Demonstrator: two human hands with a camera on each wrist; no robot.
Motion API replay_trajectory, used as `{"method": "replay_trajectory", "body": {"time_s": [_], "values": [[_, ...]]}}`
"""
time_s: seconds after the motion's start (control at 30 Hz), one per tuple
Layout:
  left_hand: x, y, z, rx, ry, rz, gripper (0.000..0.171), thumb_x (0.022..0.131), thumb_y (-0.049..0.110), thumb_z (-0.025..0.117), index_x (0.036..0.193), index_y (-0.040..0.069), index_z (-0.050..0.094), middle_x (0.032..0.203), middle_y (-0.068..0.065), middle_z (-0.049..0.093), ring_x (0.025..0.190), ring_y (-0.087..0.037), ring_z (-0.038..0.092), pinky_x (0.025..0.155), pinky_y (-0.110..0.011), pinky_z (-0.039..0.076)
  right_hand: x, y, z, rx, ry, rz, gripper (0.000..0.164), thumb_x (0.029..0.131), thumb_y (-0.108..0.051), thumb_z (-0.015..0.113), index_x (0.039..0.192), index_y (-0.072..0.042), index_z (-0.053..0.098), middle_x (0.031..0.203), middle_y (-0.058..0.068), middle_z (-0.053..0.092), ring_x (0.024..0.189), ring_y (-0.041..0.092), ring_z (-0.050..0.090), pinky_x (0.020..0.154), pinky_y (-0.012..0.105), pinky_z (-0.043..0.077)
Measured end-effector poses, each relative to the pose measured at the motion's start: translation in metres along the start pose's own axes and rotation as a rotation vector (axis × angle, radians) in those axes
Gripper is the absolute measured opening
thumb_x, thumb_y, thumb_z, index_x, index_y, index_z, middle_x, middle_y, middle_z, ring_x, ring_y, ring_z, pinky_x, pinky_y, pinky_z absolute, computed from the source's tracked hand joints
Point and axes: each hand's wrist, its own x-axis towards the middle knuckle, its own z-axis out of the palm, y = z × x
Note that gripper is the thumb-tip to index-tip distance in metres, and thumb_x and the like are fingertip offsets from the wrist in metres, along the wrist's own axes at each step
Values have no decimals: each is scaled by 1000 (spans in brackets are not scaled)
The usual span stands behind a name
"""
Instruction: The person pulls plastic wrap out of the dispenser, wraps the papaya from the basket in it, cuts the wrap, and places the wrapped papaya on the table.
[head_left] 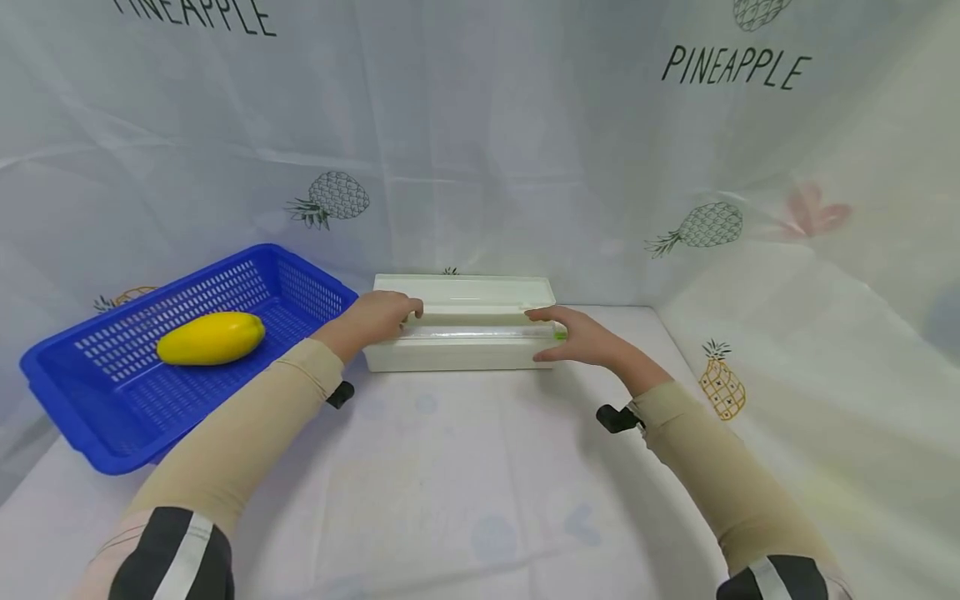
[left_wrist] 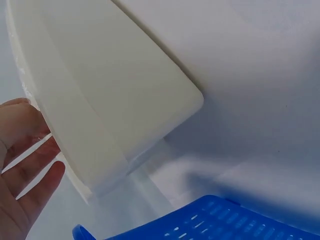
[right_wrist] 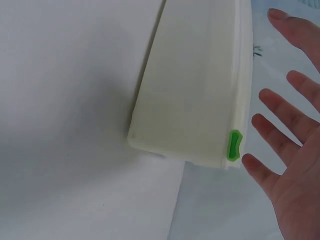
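A long off-white cling film dispenser (head_left: 461, 354) lies on the table with its lid (head_left: 465, 290) raised at the back. Clear, shiny film (head_left: 480, 332) shows along its top edge, and a green slider (right_wrist: 234, 145) sits at the right end. My left hand (head_left: 381, 317) is at the left end, fingers at the top edge; the left wrist view leaves unclear whether they pinch film. At the other end is my right hand (head_left: 581, 335), thumb apart from the fingers. In the right wrist view its fingers are spread beside the dispenser, holding nothing.
A blue plastic basket (head_left: 67, 346) stands at the left, close to my left forearm, with a yellow, oblong fruit or vegetable (head_left: 212, 338) in it. Behind the table hangs a pale cloth (head_left: 480, 125) printed with pineapples. A white cloth (head_left: 450, 483) covers the table.
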Motion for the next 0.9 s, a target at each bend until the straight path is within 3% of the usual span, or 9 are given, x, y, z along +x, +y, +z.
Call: {"method": "replay_trajectory", "body": {"time_s": [0.23, 0.4, 0.57, 0.7, 0.9], "values": [[-1, -10, 0, -69, 2, 5, 30, 89, -12, 56, 109, 11, 59, 95, -6, 61, 84, -23, 55, 77, -37, 49, 14, 15, -6, 25, -22, -25, 67, 81, -20, 81, 140, -8, 51, 138, 7, 53, 129, 28, 44, 109, 52, 30], [-3, -15, -2, -131, -2, 25, 23, 91, -13, 50, 101, 8, 52, 90, -5, 56, 77, -21, 47, 70, -34, 41, 21, 24, -9, 43, -24, -43, 56, 82, -15, 79, 132, -3, 57, 130, 11, 59, 123, 30, 50, 107, 50, 34], [-2, -20, -3, -189, 33, 65, 25, 89, -16, 47, 90, 8, 51, 83, -4, 51, 76, -21, 43, 68, -34, 36, 25, 28, -11, 78, -49, -18, 43, 84, -13, 77, 124, -6, 64, 127, 10, 61, 124, 30, 48, 108, 52, 32], [1, -25, -2, -220, 50, 83, 29, 86, -18, 47, 84, 10, 54, 83, -4, 53, 78, -22, 45, 70, -35, 38, 28, 24, -10, 80, -105, 18, 38, 84, -14, 77, 121, -10, 68, 130, 9, 59, 131, 32, 43, 108, 56, 30], [2, -28, -4, -238, 37, 87, 31, 85, -20, 48, 87, 8, 62, 91, -6, 63, 83, -24, 53, 76, -39, 47, 32, 27, -6, 44, -149, 52, 35, 84, -15, 77, 117, -11, 69, 129, 7, 59, 129, 31, 43, 106, 54, 34]]}}
